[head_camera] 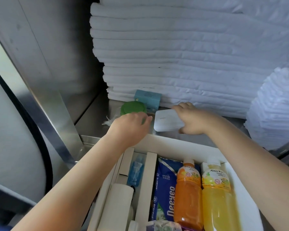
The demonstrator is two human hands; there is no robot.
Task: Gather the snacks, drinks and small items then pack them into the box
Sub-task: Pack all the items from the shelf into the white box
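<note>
A white box [173,144] sits below me, holding an orange drink bottle [188,194], a yellow drink bottle [218,197], a blue snack pack [165,189], a small blue item [135,170] and a white roll [117,205]. On the steel shelf beyond it, my left hand [132,125] reaches over a green-lidded container [132,107], its fingers curled at the container's near side. My right hand [190,119] grips a white flat case [167,120] from its right side. A light blue carton [148,99] stands just behind both.
A tall stack of folded white linens [173,55] fills the back of the shelf. A white crumpled bag [277,107] bulges at the right. Steel cabinet walls [57,64] close in on the left. A scrap of clear plastic [108,120] lies by the green container.
</note>
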